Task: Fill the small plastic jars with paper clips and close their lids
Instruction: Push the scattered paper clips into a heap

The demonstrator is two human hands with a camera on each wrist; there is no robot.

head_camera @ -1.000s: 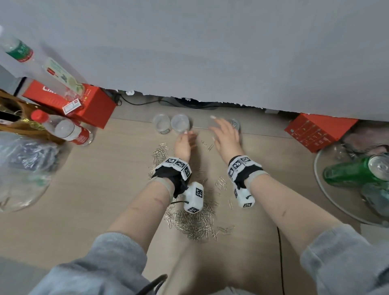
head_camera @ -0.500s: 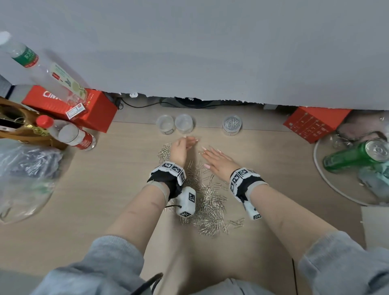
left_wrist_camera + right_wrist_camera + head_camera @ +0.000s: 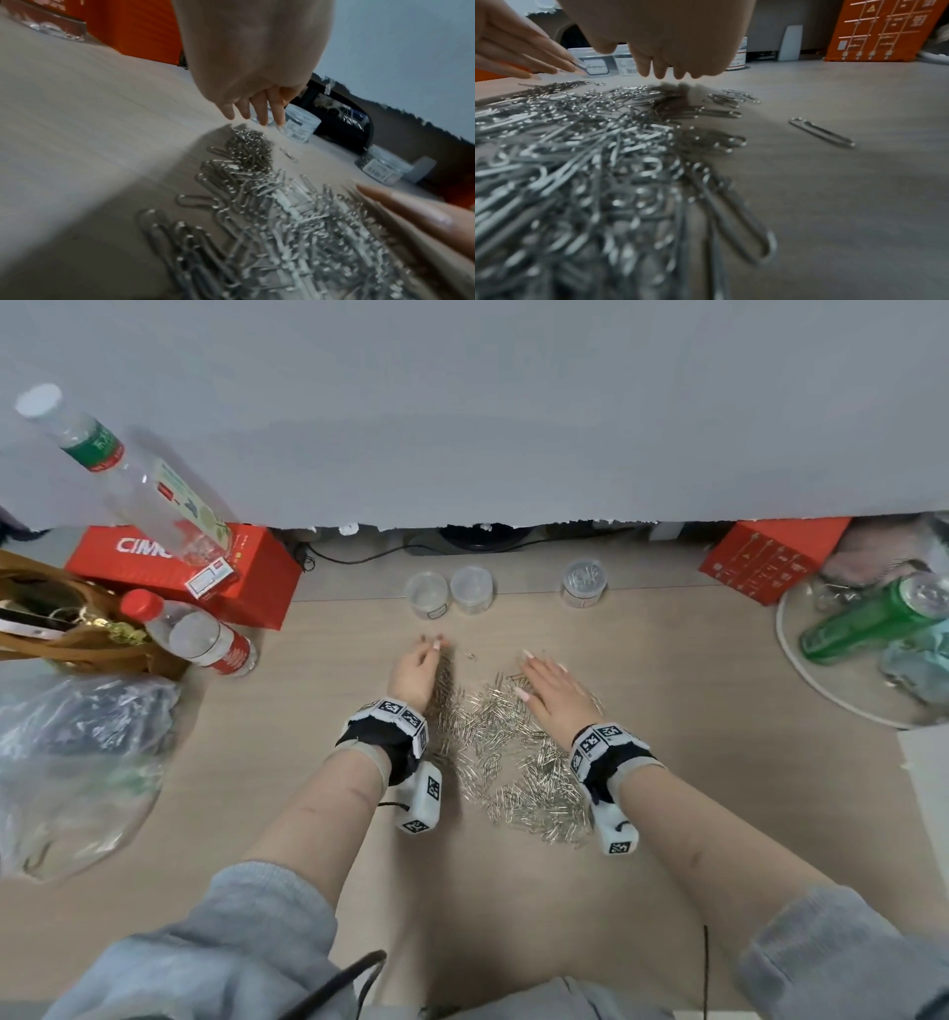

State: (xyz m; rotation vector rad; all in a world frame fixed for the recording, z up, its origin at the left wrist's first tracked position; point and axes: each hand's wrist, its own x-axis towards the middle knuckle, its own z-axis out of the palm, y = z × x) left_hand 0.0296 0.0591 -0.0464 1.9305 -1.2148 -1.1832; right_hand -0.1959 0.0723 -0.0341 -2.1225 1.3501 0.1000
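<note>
A heap of silver paper clips (image 3: 506,752) lies on the wooden table between my wrists. My left hand (image 3: 418,667) stands on its edge along the heap's left side, fingers straight and holding nothing. My right hand (image 3: 549,683) lies flat, palm down, over the heap's far right part, fingers stretched out. Behind the heap stand two clear empty jars (image 3: 425,594) (image 3: 471,589) and, further right, a closed jar (image 3: 584,581) with clips inside. In the left wrist view the left fingers (image 3: 262,113) point down at the table beside the clips (image 3: 257,213). The right wrist view shows the right hand (image 3: 670,40) low over the clips (image 3: 590,152).
A red box (image 3: 246,577), two water bottles (image 3: 200,642) and a plastic bag (image 3: 77,752) crowd the left side. Another red box (image 3: 765,557) and a round tray (image 3: 785,660) with a green can (image 3: 873,618) sit at the right. A grey wall backs the table.
Both hands have drawn back from the jars toward me. The right hand left the closed jar and now lies flat on the clip heap; the left hand settled along its left side.
</note>
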